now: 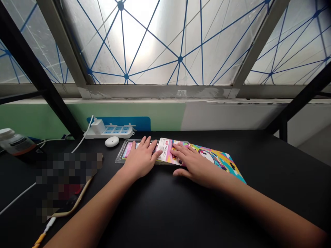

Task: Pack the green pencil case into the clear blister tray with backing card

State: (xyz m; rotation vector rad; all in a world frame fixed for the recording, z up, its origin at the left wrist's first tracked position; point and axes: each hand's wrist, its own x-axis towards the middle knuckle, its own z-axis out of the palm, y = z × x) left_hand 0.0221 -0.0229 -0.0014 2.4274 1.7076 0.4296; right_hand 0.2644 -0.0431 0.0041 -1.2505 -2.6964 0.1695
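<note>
Black desk (165, 213) beneath us: our left hand (141, 160) and right hand (192, 165) press flat, open, gripping nothing, on the colourful clear-cased pencil box (165, 151) under our palms; uneven pushing may skid it

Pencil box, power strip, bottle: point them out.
Pencil box (219, 160): head view, colourful cover, right end.
Power strip (117, 130): head view, blue socket row.
Bottle (6, 133): head view, white cap.
</note>
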